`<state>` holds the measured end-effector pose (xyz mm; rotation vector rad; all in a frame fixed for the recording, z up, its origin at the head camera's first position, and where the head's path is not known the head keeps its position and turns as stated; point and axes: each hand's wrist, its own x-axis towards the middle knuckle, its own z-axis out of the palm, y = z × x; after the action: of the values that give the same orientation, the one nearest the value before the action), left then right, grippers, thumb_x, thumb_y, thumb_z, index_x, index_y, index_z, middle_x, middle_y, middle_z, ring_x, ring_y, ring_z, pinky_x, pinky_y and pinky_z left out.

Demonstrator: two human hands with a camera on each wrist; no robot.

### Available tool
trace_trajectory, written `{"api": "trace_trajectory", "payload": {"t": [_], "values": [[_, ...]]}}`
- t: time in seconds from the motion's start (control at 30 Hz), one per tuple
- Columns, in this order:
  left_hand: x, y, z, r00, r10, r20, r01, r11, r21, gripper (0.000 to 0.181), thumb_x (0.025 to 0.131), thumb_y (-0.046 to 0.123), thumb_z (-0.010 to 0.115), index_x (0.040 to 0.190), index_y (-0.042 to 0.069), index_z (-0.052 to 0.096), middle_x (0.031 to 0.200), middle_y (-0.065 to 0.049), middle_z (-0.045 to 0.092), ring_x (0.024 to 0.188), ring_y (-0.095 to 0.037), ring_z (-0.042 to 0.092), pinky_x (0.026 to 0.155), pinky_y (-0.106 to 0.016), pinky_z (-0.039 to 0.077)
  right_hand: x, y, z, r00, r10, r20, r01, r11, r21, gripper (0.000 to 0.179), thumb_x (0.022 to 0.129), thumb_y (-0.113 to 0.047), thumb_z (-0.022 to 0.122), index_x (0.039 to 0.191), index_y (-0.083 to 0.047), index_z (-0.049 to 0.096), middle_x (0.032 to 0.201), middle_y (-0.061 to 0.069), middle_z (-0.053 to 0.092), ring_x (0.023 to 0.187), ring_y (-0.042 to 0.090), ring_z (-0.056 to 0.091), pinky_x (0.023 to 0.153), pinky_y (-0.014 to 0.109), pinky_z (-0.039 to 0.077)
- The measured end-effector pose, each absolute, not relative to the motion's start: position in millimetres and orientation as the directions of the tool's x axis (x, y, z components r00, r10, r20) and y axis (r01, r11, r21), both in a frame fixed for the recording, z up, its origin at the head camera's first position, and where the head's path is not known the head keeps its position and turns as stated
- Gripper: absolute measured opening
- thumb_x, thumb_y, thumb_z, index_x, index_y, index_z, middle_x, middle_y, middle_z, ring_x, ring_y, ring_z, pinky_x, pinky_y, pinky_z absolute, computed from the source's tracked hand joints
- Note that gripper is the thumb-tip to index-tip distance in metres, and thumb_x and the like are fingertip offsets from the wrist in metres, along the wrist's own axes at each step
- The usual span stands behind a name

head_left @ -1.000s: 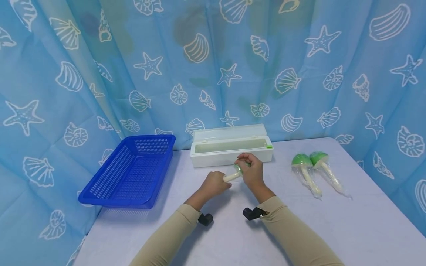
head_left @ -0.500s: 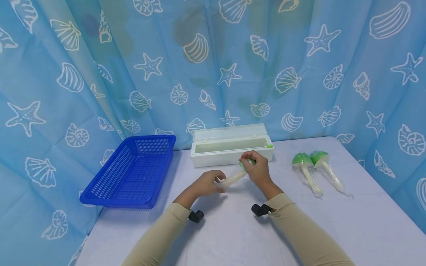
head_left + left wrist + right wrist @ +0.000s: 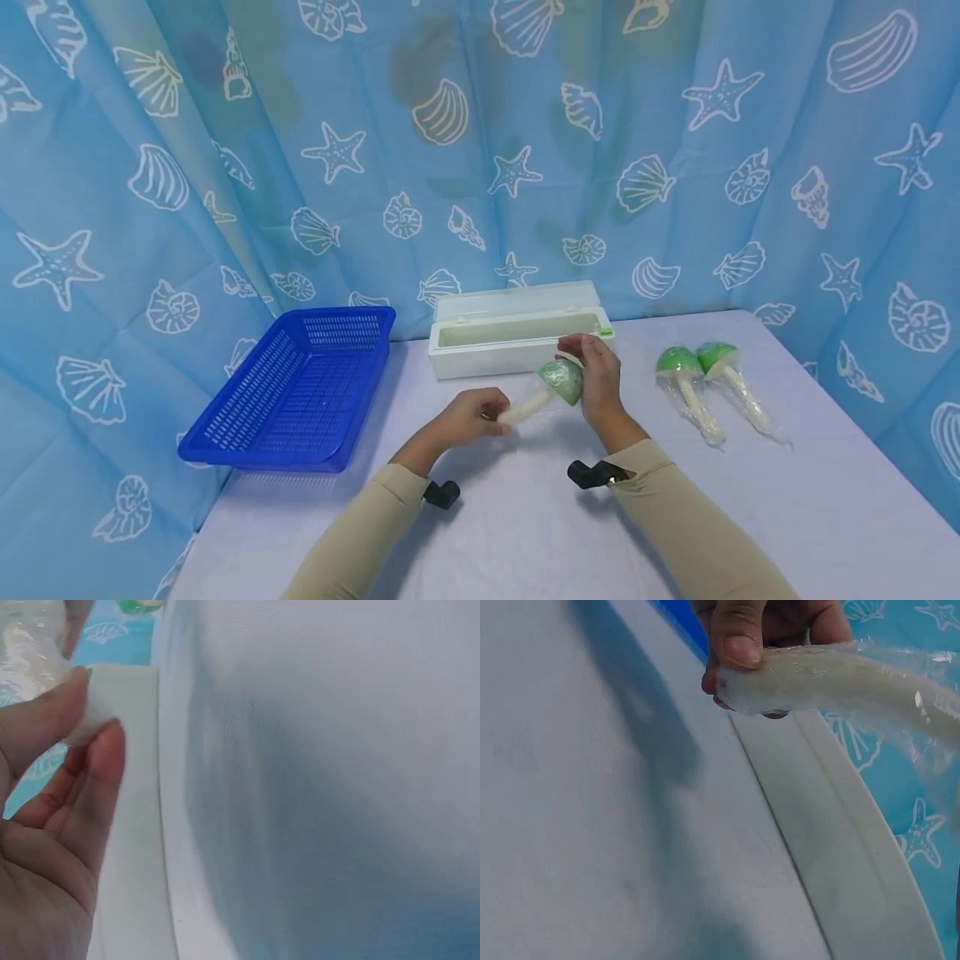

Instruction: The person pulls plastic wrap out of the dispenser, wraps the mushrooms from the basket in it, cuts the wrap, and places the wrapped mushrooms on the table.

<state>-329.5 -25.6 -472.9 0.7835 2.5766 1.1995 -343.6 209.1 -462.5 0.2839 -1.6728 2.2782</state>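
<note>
A mushroom (image 3: 561, 382) with a green cap and pale stem, wrapped in clear plastic, is held up over the table's middle. My left hand (image 3: 468, 415) pinches the lower end of its stem between thumb and fingers. That stem (image 3: 832, 682) crosses the top of the right wrist view, the plastic loose around it. Beside the cap is my right hand (image 3: 602, 383), fingers loosely extended, the cap right at its palm side. In the left wrist view, the left hand (image 3: 56, 817) has its thumb and fingertips on the white stem end.
Behind the hands stands a long white box (image 3: 487, 362) with its lid (image 3: 517, 302) raised and a green tab at its right. To the left is a blue slotted basket (image 3: 369, 387). Two more wrapped mushrooms, one left (image 3: 680, 361) and one right (image 3: 718, 358), lie at right. A shell-print curtain hangs behind.
The left hand loosened from the stem, then pinched its lower end. The right hand, earlier gripping the cap, has opened and moved slightly right, leaving the cap in plain view.
</note>
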Motion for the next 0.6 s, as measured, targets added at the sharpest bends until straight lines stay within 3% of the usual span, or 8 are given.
{"api": "trace_trajectory", "payload": {"t": [0.1,0.2,0.3,0.37,0.6], "values": [[-328,-24,-471,-0.867,0.494,0.068,0.335,0.476,0.813,0.021,0.082,0.008,0.078,0.098,0.010,0.065,0.088,0.002,0.064,0.083,-0.012,0.061,0.070,-0.027,0.051,-348,213,-473,-0.985,0.114,0.131,-0.160,-0.311,-0.937,0.036,0.106,-0.025,0.041,0.114,0.007,0.056,0.111,0.015,0.059,0.104,0.028,0.059,0.085,0.032,0.052],[-329,-20,-469,-0.893,0.443,0.079,0.287,0.425,0.859,0.023,0.082,0.010,0.079,0.099,0.008,0.063,0.090,-0.001,0.063,0.083,-0.014,0.060,0.069,-0.029,0.051,-345,213,-481,-0.997,-0.056,0.057,-0.044,-0.216,-0.975,0.025,0.100,-0.009,0.053,0.122,0.002,0.057,0.116,0.011,0.062,0.102,0.021,0.062,0.083,0.032,0.053],[-330,-14,-470,-0.904,0.417,0.093,0.261,0.368,0.892,0.025,0.081,0.012,0.080,0.099,0.005,0.063,0.089,-0.003,0.063,0.080,-0.016,0.060,0.069,-0.029,0.051,-340,210,-486,-0.962,-0.237,0.133,-0.107,-0.119,-0.987,0.039,0.091,-0.002,0.064,0.128,0.005,0.056,0.122,0.014,0.062,0.107,0.022,0.062,0.087,0.035,0.052],[-330,-9,-473,-0.906,0.412,0.094,0.251,0.347,0.904,0.026,0.081,0.013,0.081,0.098,0.005,0.063,0.088,-0.004,0.063,0.078,-0.016,0.060,0.068,-0.028,0.051,-337,206,-487,-0.943,-0.280,0.179,-0.147,-0.131,-0.980,0.044,0.087,-0.003,0.068,0.128,0.009,0.055,0.119,0.015,0.064,0.107,0.021,0.062,0.089,0.036,0.051],[-324,2,-479,-0.908,0.410,0.087,0.272,0.416,0.868,0.030,0.077,0.018,0.085,0.096,0.008,0.063,0.083,0.001,0.063,0.073,-0.012,0.059,0.064,-0.026,0.049,-337,199,-487,-0.975,-0.173,0.139,-0.109,-0.176,-0.978,0.043,0.088,-0.009,0.072,0.120,0.015,0.057,0.098,0.007,0.068,0.090,0.013,0.065,0.081,0.033,0.054]]}}
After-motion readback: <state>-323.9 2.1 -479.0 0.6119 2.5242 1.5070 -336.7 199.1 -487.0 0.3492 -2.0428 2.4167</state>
